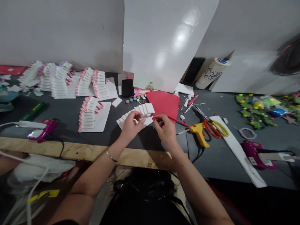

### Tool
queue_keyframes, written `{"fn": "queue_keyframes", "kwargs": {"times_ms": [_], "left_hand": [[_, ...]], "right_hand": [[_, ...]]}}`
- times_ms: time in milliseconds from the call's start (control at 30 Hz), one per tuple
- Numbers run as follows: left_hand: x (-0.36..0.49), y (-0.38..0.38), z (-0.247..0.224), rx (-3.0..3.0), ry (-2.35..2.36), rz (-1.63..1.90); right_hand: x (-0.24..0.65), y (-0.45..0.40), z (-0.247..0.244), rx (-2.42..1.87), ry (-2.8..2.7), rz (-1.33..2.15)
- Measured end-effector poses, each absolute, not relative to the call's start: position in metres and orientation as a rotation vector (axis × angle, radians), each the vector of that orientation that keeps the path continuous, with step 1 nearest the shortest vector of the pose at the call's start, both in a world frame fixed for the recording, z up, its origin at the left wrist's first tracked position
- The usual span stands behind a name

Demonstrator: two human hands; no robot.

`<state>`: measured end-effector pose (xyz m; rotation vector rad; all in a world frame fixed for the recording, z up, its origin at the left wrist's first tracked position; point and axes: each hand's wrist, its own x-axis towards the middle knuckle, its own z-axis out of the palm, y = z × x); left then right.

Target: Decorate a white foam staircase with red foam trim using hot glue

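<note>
A bare plywood edge [89, 151] fronts the dark table [217, 156], where the left hand [130, 126] pinches a fan of white foam strips [138, 115] and the right hand [166, 128] pinches a thin red stick [178, 121] against it. Just beyond lie a red sheet [164, 104], a yellow glue gun [199, 131] and scissors [214, 128]. Farther back, finished strip stacks [58, 81] line the left, with a glossy white board [168, 40] leaning on the grey wall [58, 28].

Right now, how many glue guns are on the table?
3: a purple glue gun far left, a yellow glue gun beside the scissors, another purple one far right. Clutter may hide more.
</note>
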<state>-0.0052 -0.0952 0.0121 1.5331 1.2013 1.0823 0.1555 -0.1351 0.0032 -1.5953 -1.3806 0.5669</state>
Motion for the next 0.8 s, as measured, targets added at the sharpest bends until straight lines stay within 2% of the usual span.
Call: {"fn": "queue_keyframes", "kwargs": {"times_ms": [100, 200, 333, 800], "left_hand": [[-0.015, -0.069, 0.009, 2.065, 1.404, 0.946], [-0.016, -0.056, -0.001, 2.296, 1.502, 0.722], [-0.015, -0.054, -0.016, 2.415, 1.513, 0.617], [-0.017, -0.050, -0.027, 2.512, 1.501, 0.597]], "right_hand": [[0.151, -0.121, -0.007, -1.779, -1.487, 0.496], [0.143, -0.114, -0.017, -1.895, -1.531, 0.473], [0.136, -0.113, -0.026, -1.953, -1.552, 0.421], [0.137, -0.108, -0.030, -2.073, -1.520, 0.333]]}}
